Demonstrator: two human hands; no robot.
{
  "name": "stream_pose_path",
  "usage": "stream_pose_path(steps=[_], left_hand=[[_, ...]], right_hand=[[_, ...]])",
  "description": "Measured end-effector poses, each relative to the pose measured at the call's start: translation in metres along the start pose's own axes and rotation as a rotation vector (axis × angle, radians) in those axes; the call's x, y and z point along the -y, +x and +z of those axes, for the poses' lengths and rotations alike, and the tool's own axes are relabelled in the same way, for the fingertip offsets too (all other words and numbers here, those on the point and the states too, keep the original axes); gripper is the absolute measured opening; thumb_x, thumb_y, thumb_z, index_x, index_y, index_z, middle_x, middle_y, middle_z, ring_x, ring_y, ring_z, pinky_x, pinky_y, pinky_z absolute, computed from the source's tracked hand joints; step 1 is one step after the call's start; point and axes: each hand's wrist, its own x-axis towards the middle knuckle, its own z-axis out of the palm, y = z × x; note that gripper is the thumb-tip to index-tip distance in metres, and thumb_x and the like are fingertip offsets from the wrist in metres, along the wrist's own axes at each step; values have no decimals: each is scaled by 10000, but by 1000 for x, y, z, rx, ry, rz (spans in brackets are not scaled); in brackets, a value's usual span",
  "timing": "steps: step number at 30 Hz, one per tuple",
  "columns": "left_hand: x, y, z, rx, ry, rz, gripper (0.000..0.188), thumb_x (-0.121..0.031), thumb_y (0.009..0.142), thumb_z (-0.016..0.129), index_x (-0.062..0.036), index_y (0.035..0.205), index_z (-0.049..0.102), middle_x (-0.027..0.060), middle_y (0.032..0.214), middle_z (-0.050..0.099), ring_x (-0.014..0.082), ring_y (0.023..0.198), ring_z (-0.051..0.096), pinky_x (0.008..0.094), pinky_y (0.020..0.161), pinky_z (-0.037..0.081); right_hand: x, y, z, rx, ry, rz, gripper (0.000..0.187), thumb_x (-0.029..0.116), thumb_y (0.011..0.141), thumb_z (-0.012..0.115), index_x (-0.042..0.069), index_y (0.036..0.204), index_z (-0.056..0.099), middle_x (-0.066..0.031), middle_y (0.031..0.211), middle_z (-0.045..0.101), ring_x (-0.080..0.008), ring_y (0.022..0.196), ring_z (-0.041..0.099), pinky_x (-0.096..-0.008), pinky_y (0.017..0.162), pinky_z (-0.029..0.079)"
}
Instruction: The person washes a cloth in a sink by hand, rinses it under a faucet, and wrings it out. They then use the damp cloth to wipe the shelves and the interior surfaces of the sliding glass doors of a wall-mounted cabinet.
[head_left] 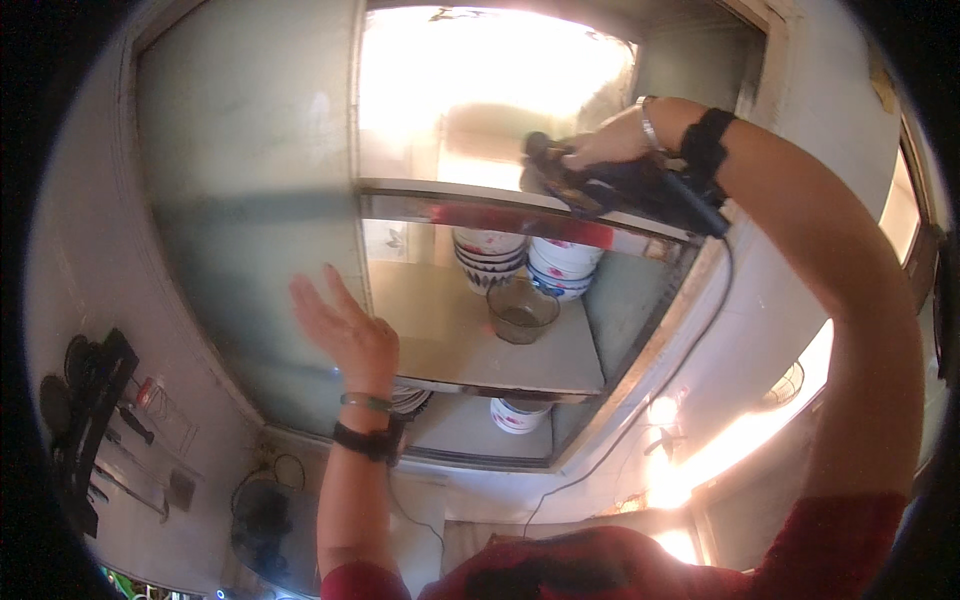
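Observation:
My right hand (610, 140) reaches up to the top shelf of a wall cabinet, its fingers closed on a dark, crumpled cloth (570, 185) at the shelf's front edge. Motion blur and the dark device on that wrist partly hide the grip. Raised in front of the frosted sliding door (250, 210), my left hand (345, 330) has its fingers spread and holds nothing. Between the two arms, the middle shelf (430, 320) bears two stacks of patterned bowls (565, 262) and a clear glass bowl (522, 312).
White bowls (518, 415) and stacked plates (410, 400) stand on the bottom shelf. A cable (640, 440) hangs from the right wrist device. Utensils hang on a rack (95, 420) along the left wall, with a dark pan (265, 525) below. Bright light enters at the right.

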Motion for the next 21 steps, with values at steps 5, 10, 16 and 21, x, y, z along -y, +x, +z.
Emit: stream_pose_path(steps=[5,10,16,21], left_hand=[[6,1,0,-47,-37,48,819,33,579,465,-16,1357,213,247,1394,138,429,1290,156,527,1046,175],[8,-2,8,-70,-169,42,853,10,534,482,-28,1350,238,232,1399,139,434,1291,141,569,1033,157],[20,-1,7,-50,-155,37,835,-43,532,499,-12,1334,270,253,1396,135,439,1302,111,590,1037,102],[21,-4,9,-42,-162,22,829,-64,529,511,-30,1326,287,283,1385,154,444,1307,100,596,1035,82]], right_hand=[[29,-13,-6,-41,227,357,544,435,915,327,12,1238,437,-186,1229,465,-244,1105,461,-370,936,351],[-7,58,-3,-132,204,43,356,259,889,396,2,1092,534,-146,1026,568,-214,892,548,-375,802,430],[80,76,-39,-140,449,-269,426,148,880,397,98,1302,370,-94,1142,500,-170,975,481,-317,847,415],[114,112,-71,-61,531,-393,455,150,861,450,70,1300,362,-80,1114,511,-156,971,489,-305,841,423]])
